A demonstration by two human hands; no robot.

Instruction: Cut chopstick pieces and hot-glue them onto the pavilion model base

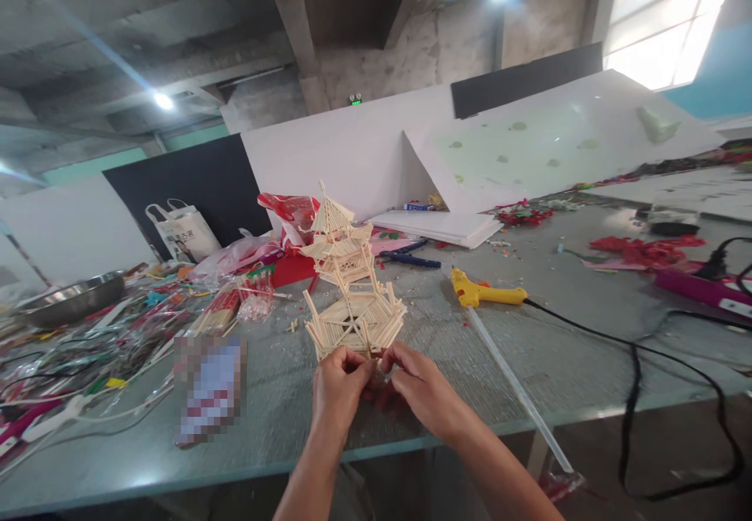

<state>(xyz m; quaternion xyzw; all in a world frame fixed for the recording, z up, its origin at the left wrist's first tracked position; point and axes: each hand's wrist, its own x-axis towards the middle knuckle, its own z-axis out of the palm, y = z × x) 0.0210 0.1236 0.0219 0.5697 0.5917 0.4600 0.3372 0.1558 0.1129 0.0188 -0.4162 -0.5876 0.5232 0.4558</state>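
A many-sided platform of thin wooden sticks [352, 319], with short posts standing up from its rim, lies on the table in front of me. My left hand [344, 376] is at its near edge, thumb and fingers closed in a pinch. Close beside it, my right hand [414, 380] is pinched too, its fingertips almost meeting the left ones. Whatever is between the fingertips is too small and hidden to name. Just behind the platform rises a tiered stick pagoda [338, 243] with a pointed roof.
A yellow hot glue gun [487, 292] with a glue stick [517, 388] and black cord lies to the right. Blue-handled pliers [411, 256] are behind the platform. Bundled sticks and packets [217, 309] crowd the left, near a metal bowl [76, 298]. White boards [438, 227] lie farther back.
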